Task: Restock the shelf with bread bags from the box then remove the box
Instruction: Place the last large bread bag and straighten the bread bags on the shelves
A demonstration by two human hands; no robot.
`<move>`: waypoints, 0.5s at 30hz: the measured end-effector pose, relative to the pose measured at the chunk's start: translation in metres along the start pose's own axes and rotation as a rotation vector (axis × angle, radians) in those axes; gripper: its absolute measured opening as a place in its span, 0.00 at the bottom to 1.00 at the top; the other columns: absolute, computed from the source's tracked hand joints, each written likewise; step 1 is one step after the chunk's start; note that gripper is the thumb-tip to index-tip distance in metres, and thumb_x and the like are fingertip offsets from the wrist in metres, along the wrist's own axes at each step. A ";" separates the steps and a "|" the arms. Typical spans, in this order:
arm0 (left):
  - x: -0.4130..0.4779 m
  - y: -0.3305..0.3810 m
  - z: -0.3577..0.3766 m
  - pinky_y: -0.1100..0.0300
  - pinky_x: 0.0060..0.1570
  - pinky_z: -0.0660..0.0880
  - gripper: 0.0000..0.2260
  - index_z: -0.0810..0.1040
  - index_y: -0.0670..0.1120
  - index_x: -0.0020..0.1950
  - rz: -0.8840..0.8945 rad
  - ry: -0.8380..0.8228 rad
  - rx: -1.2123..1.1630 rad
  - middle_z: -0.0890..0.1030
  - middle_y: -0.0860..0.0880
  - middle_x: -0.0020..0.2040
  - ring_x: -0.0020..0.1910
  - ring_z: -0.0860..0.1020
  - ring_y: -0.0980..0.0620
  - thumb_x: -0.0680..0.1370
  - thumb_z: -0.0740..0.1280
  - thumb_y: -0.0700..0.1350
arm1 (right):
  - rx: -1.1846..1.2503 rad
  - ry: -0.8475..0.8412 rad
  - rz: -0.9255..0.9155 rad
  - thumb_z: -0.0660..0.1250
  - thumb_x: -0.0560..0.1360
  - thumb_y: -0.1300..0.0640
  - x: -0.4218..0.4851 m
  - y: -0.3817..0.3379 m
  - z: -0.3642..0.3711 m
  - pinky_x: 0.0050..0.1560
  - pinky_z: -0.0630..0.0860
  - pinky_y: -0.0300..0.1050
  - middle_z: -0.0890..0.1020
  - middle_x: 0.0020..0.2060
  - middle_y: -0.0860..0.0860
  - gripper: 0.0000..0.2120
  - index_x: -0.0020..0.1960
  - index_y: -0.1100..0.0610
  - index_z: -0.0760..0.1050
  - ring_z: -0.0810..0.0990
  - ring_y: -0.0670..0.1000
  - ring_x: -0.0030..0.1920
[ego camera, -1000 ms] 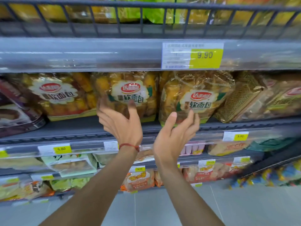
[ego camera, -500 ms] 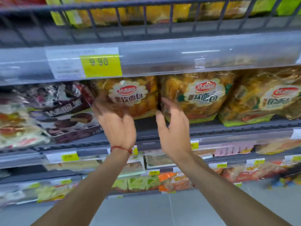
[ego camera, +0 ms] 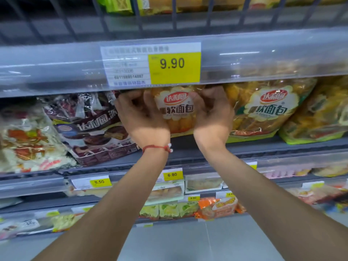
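Shop shelf (ego camera: 188, 147) is looking stocked; I am cupping one bread bag (ego camera: 177, 110) between left hand (ego camera: 143, 113) and right hand (ego camera: 212, 113), box unseen.

Top of bread bag (ego camera: 176, 108) hidden behind price rail (ego camera: 56, 68), sides covered by cupped hands, fine label print (ego camera: 128, 68) blurred, lower shelves smeared.

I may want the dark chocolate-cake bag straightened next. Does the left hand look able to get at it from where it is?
Probably yes. The left hand is on the bread bag, and the dark bag leans right beside it on the same shelf, front exposed, nothing between them. It would have to let go first.
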State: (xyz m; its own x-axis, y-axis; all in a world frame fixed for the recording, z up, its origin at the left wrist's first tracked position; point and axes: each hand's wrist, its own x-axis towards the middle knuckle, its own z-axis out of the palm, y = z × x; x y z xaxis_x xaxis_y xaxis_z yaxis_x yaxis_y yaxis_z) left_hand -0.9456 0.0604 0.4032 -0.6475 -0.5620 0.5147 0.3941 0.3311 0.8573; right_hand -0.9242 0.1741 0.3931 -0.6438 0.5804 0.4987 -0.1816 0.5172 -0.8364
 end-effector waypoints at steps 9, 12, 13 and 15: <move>-0.002 -0.008 0.005 0.46 0.45 0.77 0.10 0.73 0.41 0.56 -0.033 0.008 -0.015 0.77 0.42 0.51 0.46 0.79 0.44 0.78 0.65 0.45 | 0.036 0.018 0.027 0.75 0.75 0.45 -0.003 -0.001 -0.012 0.42 0.80 0.59 0.82 0.38 0.45 0.11 0.45 0.47 0.74 0.82 0.51 0.40; -0.012 -0.010 0.000 0.43 0.53 0.76 0.18 0.71 0.40 0.68 0.004 -0.079 0.048 0.74 0.41 0.61 0.56 0.77 0.40 0.79 0.62 0.43 | 0.057 -0.024 0.033 0.74 0.76 0.47 -0.011 0.005 -0.013 0.46 0.81 0.61 0.82 0.46 0.48 0.09 0.51 0.48 0.76 0.83 0.54 0.46; -0.017 -0.009 -0.002 0.44 0.57 0.75 0.21 0.70 0.40 0.71 0.018 -0.107 0.070 0.72 0.40 0.66 0.61 0.76 0.41 0.78 0.63 0.43 | 0.048 -0.029 0.038 0.74 0.76 0.47 -0.014 0.008 -0.014 0.46 0.81 0.61 0.82 0.48 0.49 0.11 0.53 0.51 0.76 0.83 0.55 0.47; -0.029 -0.006 -0.006 0.49 0.67 0.71 0.26 0.66 0.40 0.75 0.033 -0.155 0.086 0.66 0.42 0.72 0.69 0.70 0.44 0.77 0.65 0.41 | -0.008 -0.066 0.077 0.75 0.75 0.46 -0.022 0.016 -0.018 0.47 0.80 0.61 0.81 0.54 0.50 0.19 0.59 0.55 0.76 0.83 0.56 0.50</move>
State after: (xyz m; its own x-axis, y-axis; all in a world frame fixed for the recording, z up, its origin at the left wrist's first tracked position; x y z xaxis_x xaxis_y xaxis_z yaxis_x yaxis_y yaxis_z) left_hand -0.9255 0.0704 0.3832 -0.7308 -0.4282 0.5316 0.3638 0.4148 0.8341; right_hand -0.8999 0.1806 0.3732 -0.7034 0.5756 0.4169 -0.1241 0.4782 -0.8695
